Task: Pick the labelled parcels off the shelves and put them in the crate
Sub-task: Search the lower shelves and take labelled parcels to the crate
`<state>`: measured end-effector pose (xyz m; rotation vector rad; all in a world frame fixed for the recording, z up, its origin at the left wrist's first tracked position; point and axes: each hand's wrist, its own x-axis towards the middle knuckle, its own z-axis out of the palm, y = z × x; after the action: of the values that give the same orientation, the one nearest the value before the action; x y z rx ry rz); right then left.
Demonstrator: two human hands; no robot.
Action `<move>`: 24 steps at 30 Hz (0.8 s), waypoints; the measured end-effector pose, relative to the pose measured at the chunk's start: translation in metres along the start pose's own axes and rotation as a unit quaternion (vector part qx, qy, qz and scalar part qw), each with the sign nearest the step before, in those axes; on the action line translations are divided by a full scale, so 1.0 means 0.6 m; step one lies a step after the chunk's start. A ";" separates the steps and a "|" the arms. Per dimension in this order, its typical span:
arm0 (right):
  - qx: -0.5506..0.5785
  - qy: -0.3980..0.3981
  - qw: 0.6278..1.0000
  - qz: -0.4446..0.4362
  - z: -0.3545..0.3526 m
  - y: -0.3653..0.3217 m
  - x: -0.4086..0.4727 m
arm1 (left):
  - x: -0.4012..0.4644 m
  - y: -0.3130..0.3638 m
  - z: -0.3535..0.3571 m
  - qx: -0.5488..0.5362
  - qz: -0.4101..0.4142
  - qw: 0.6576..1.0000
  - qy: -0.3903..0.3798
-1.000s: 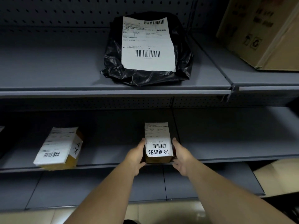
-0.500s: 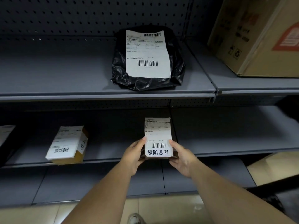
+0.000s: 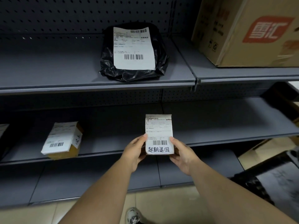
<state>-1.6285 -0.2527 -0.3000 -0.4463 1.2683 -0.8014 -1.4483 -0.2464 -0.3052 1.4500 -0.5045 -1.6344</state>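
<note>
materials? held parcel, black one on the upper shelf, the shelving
Held parcel: looks like brown cardboard, mostly hidden under a matte white paper label. Black parcel: thin glossy plastic film, going by the crinkles and glints, with a paper label. Shelving: probably painted metal, matte grey, with a perforated back panel.

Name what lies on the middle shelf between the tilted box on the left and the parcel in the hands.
Nothing: between the tilted box and the parcel, the head view shows only bare shelf.
</note>
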 end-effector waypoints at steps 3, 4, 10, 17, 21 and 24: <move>0.002 0.004 1.000 -0.008 -0.008 0.002 -0.008 | -0.012 0.000 0.009 0.007 0.000 1.000 -0.002; 0.001 0.006 1.000 -0.011 -0.009 0.002 -0.011 | -0.015 0.002 0.011 0.009 0.001 1.000 -0.002; 0.000 0.030 0.999 -0.025 -0.024 -0.008 -0.029 | -0.027 0.020 0.029 0.060 0.015 0.998 0.018; 0.002 0.089 0.995 -0.044 -0.056 -0.017 -0.056 | -0.028 0.055 0.043 0.521 0.237 0.803 0.166; 0.016 0.124 0.990 -0.058 -0.069 -0.023 -0.074 | -0.034 0.068 0.062 0.681 0.336 0.628 0.171; 0.031 0.158 0.984 -0.074 -0.078 -0.025 -0.087 | -0.032 0.077 0.082 0.725 0.372 0.563 0.139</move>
<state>-1.6818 -0.2181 -0.2670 -0.3755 1.5111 -1.0646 -1.4803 -0.2675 -0.2462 1.9541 -2.2131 0.0591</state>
